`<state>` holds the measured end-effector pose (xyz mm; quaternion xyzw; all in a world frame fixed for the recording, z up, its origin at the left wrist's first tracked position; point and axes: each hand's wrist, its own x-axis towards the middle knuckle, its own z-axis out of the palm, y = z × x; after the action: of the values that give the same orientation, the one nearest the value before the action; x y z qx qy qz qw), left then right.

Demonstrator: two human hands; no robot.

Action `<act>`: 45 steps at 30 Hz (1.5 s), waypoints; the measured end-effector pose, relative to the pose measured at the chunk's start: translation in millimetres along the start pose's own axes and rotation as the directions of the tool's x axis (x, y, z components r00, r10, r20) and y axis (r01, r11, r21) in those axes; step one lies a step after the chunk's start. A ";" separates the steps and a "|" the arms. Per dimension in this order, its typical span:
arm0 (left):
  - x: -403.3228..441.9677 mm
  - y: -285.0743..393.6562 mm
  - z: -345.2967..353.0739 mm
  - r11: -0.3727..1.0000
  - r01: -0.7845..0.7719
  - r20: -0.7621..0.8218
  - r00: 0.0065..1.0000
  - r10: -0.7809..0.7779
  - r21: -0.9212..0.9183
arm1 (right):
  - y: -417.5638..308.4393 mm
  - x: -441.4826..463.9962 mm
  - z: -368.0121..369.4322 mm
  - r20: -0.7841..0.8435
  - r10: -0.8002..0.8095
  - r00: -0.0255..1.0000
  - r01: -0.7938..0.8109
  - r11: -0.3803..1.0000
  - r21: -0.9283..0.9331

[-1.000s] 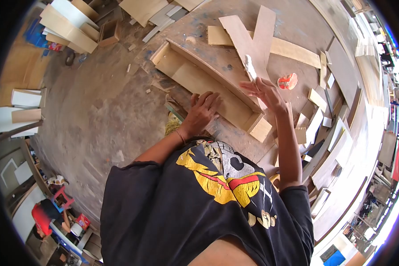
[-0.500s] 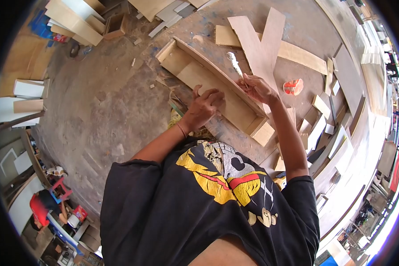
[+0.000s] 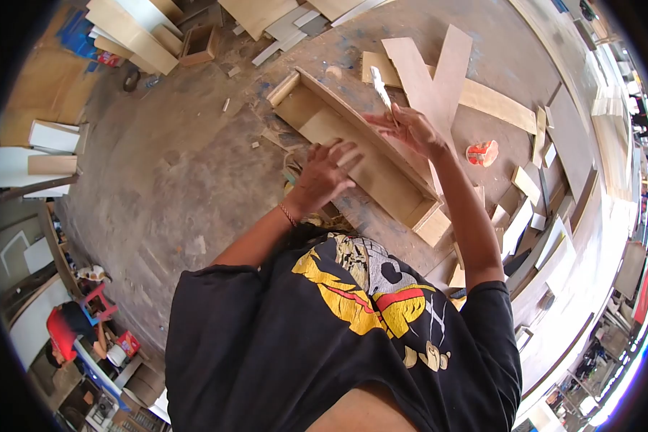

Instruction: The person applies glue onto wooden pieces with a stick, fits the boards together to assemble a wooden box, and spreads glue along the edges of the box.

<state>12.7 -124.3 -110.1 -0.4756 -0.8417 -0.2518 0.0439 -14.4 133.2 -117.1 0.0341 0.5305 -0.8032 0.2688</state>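
A long, shallow wooden box [image 3: 368, 167] lies aslant on the floor in front of me, its open side up. Over its near long side is my left hand [image 3: 326, 173], fingers spread, with nothing in it; whether it touches the wood I cannot tell. My right hand [image 3: 412, 132] is above the far long side and holds a slim stick coated in white [image 3: 381, 88]. The coated end points away from me, and some of my right fingers stretch out over the box. Right of that hand stands an orange-and-white container [image 3: 482, 153].
Crossed wooden boards [image 3: 433, 83] lie beyond the box. Several offcuts [image 3: 517, 219] are heaped at the right, and stacked panels [image 3: 132, 29] stand at the upper left. A person in a red shirt [image 3: 61, 335] is bent over at the lower left.
My left fingers have spread wider over the near side. My right fingers have stretched out towards the box, with the white-coated stick still held. The whole view has shifted slightly.
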 end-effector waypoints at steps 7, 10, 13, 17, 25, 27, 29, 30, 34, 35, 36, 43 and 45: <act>-1.4 -40.7 -7.3 0.976 0.150 -0.008 0.988 -0.151 0.159 | -1.4 52.7 15.8 -0.019 0.071 0.997 -0.069 0.995 0.072; 0.2 -45.0 -5.9 0.979 0.126 0.008 0.992 -0.129 0.163 | 1.6 60.5 7.7 0.011 0.081 0.997 -0.082 0.990 0.114; 1.4 -45.5 -6.9 0.979 0.130 0.009 0.991 -0.133 0.154 | 0.7 62.4 7.7 0.048 0.079 0.996 -0.085 0.986 0.142; 1.1 -45.5 -4.5 0.981 0.134 -0.029 0.991 -0.131 0.141 | 6.6 66.6 0.4 0.047 0.088 0.995 -0.093 0.990 0.107; 6.2 -40.3 -3.8 0.981 0.124 0.003 0.992 -0.126 0.150 | -3.3 56.9 18.4 -0.121 0.092 0.988 -0.101 0.992 -0.071; 12.5 -29.4 -13.9 0.971 0.187 0.045 0.980 -0.196 0.147 | -11.5 39.8 29.7 -0.245 -0.093 0.965 0.035 0.972 -0.233; 22.0 -11.9 -27.2 0.978 0.157 0.028 0.986 -0.163 0.136 | -18.9 19.0 22.1 -0.311 -0.150 0.938 0.068 0.963 -0.261; 27.3 -4.9 -32.4 0.986 0.154 0.053 0.986 -0.158 0.067 | -24.7 3.5 18.1 -0.301 -0.202 0.932 0.122 0.956 -0.266; 67.8 34.9 -39.8 0.986 0.061 0.025 0.998 -0.058 -0.157 | -28.7 -57.5 5.5 -0.441 -0.313 0.841 0.253 0.948 -0.192; 79.5 45.1 -34.9 0.975 0.007 -0.033 0.999 -0.015 -0.220 | -26.6 -70.7 2.3 -0.466 -0.332 0.820 0.281 0.943 -0.176; 92.1 54.3 -27.2 0.959 -0.039 -0.060 0.998 0.023 -0.282 | -28.6 -84.8 9.1 -0.540 -0.334 0.773 0.306 0.941 -0.144; 135.3 109.7 16.5 0.905 -0.055 0.096 0.990 0.105 -0.421 | 2.3 -168.5 15.9 -0.737 -0.421 0.529 0.436 0.880 -0.189; 130.3 115.2 15.6 0.897 -0.060 0.110 0.987 0.120 -0.439 | 13.0 -193.5 24.4 -0.756 -0.424 0.498 0.458 0.869 -0.186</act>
<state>39.2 32.9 -38.8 -0.5277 -0.7426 -0.3980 -0.1084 162.4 184.7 -51.6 0.2459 0.5678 -0.7592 -0.2017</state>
